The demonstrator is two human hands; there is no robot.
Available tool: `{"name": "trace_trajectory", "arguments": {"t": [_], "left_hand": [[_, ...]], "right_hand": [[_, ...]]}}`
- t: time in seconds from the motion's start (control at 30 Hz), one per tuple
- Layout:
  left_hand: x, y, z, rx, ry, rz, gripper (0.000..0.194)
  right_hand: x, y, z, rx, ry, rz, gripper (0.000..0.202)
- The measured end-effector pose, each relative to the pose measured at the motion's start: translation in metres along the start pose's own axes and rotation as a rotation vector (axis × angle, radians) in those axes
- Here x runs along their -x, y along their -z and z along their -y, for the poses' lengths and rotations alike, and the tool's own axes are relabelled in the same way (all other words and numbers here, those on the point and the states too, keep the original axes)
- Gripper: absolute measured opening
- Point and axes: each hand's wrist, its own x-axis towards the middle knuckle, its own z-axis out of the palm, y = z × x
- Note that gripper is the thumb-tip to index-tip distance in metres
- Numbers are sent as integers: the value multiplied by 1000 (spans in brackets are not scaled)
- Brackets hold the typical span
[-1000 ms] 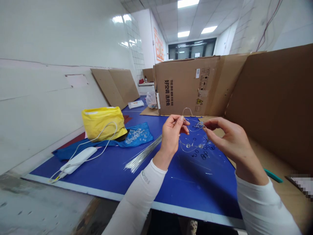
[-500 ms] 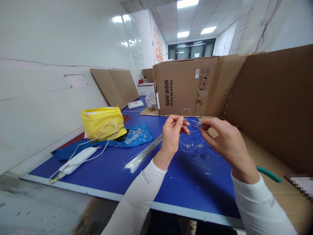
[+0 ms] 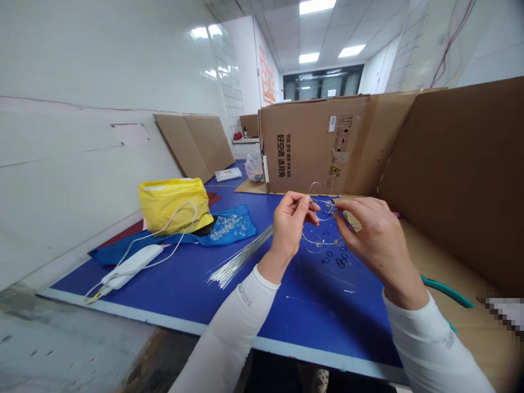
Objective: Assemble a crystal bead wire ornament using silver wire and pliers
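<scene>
My left hand (image 3: 287,228) pinches a thin, looped wire between thumb and fingers above the blue table. Clear round beads (image 3: 319,244) sit on the lower, hanging part of the wire. Across from it, my right hand (image 3: 374,236) is closed, its thumb and fingertips at the right side of the loop. Another clear bead (image 3: 328,203) shows on the wire just left of those fingertips. What exactly lies between the right fingertips is partly hidden. Beneath the hands lie several small black rings (image 3: 341,263). A bundle of straight silvery wires (image 3: 237,261) rests left of my left wrist.
Many loose clear beads (image 3: 229,226) lie on a blue cloth (image 3: 248,215). Behind it stands a yellow bag (image 3: 176,204); a white corded device (image 3: 135,265) lies in front. Cardboard walls (image 3: 311,142) rise behind and right. A tool's green handle (image 3: 448,291) lies by my right wrist.
My right hand's fingers have shifted slightly over the wire, and a bead now shows farther left of them. More of the green-handled tool is visible. My left hand keeps its pinch.
</scene>
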Motion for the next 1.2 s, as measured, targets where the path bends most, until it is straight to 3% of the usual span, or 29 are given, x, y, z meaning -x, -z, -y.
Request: {"name": "trace_trajectory", "arguments": {"t": [0.13,0.3,0.47,1.2], "left_hand": [[-1,2,0,0,-3,6,30],[-1,1,1,10,16,-5,30],[1,-1,1,14,34,-28,29],[0,0,-6,43,42,-28,29]], "right_hand": [[0,-2,-3,-73,-6,22,11],[2,3,-4,-147,-134,114,19],[5,2,-1,-161,-285,77,16],[2,1,8,-258,-339,-34,12]]}}
